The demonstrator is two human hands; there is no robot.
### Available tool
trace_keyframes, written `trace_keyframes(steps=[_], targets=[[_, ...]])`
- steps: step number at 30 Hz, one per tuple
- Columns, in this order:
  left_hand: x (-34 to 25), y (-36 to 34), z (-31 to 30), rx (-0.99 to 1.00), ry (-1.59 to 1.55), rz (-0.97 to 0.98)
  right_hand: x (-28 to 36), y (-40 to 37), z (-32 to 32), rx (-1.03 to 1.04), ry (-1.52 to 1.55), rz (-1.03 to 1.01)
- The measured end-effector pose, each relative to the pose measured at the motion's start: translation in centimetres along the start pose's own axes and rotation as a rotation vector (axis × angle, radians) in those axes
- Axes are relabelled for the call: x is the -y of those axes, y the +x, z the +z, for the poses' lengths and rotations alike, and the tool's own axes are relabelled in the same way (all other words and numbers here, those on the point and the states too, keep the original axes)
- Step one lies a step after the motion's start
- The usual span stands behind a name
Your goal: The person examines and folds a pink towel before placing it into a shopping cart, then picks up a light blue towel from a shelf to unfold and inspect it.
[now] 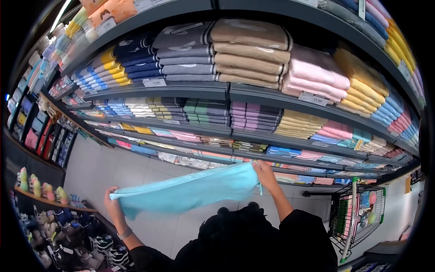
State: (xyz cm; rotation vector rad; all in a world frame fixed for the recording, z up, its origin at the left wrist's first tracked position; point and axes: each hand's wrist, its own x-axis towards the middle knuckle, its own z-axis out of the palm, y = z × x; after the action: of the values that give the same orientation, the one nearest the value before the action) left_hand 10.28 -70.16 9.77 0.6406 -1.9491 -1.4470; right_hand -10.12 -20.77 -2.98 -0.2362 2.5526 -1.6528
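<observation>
A light turquoise towel is stretched out in front of me, its upper edge pulled fairly straight and its lower part hanging loose and slightly blurred. At its left corner, my left hand is closed on the cloth. My right hand pinches the opposite upper corner, held a little higher, where a short strip of cloth dangles. Below the towel lies the grey tiled floor, and beyond it rise shelves of folded towels.
Shelves ahead carry stacked towels, among them beige, grey and pink ones. A wire shopping cart with goods inside stands at my right. Footwear fills a rack at lower left.
</observation>
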Motion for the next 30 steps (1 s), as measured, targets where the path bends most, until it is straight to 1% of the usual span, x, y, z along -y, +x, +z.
trace_keyframes(steps=[1,2,3,5,7,8,10,12,13,14,17,18,20,22,24,27,28,29,30], targets=[[1.1,0.3,-0.8,0.051,0.032,-0.042,0.9,0.1,0.2,0.026,0.083,0.027],[2.3,0.5,-1.5,0.102,0.065,-0.087,1.7,0.1,0.1,0.087,0.262,0.180],[3.1,0.7,-2.0,0.152,0.098,-0.134,2.1,0.0,0.4,0.093,0.455,0.251],[4.9,1.2,-2.5,0.164,0.019,-0.213,3.2,0.1,0.3,0.171,0.706,0.382],[6.2,1.4,-2.9,0.165,-0.065,-0.290,5.8,-0.3,0.0,0.189,0.779,0.454],[6.5,1.4,-3.2,0.169,-0.173,-0.299,7.0,-0.5,-0.1,0.201,0.815,0.488],[6.3,1.3,-3.7,0.171,-0.381,-0.309,8.4,-0.6,-0.8,0.231,0.821,0.497],[6.0,0.5,-3.2,0.071,-0.533,-0.328,7.8,-0.4,-0.8,0.247,0.850,0.480],[6.1,0.3,-3.4,0.019,-0.606,-0.334,8.5,-0.4,-0.6,0.262,0.879,0.465],[7.3,0.7,-4.2,0.020,-0.649,-0.390,9.5,-0.6,-0.6,0.274,0.908,0.448],[9.3,1.7,-4.9,0.109,-0.684,-0.382,9.4,-0.5,0.1,0.297,0.994,0.430],[10.1,2.1,-4.9,0.058,-0.680,-0.418,9.2,-0.6,0.4,0.281,1.015,0.440],[12.3,2.6,-4.5,0.030,-0.423,-0.259,8.8,-0.9,1.2,0.248,1.069,0.453],[12.6,3.5,-2.8,0.115,-0.351,-0.283,8.2,-1.1,1.9,0.201,1.133,0.454],[11.4,4.4,-2.2,0.288,-0.434,-0.494,6.8,-1.4,2.5,0.153,1.192,0.485],[8.5,2.0,2.0,0.207,-0.382,-0.528,7.0,-2.6,3.2,0.088,1.230,0.534],[9.6,1.3,3.3,0.221,-0.382,-0.506,7.3,-2.8,3.7,0.057,1.223,0.537],[9.4,0.0,5.1,0.268,-0.407,-0.477,7.6,-3.1,4.1,0.029,1.214,0.540],[8.8,-1.4,6.8,0.334,-0.355,-0.447,7.8,-3.5,4.5,0.026,1.188,0.538]])
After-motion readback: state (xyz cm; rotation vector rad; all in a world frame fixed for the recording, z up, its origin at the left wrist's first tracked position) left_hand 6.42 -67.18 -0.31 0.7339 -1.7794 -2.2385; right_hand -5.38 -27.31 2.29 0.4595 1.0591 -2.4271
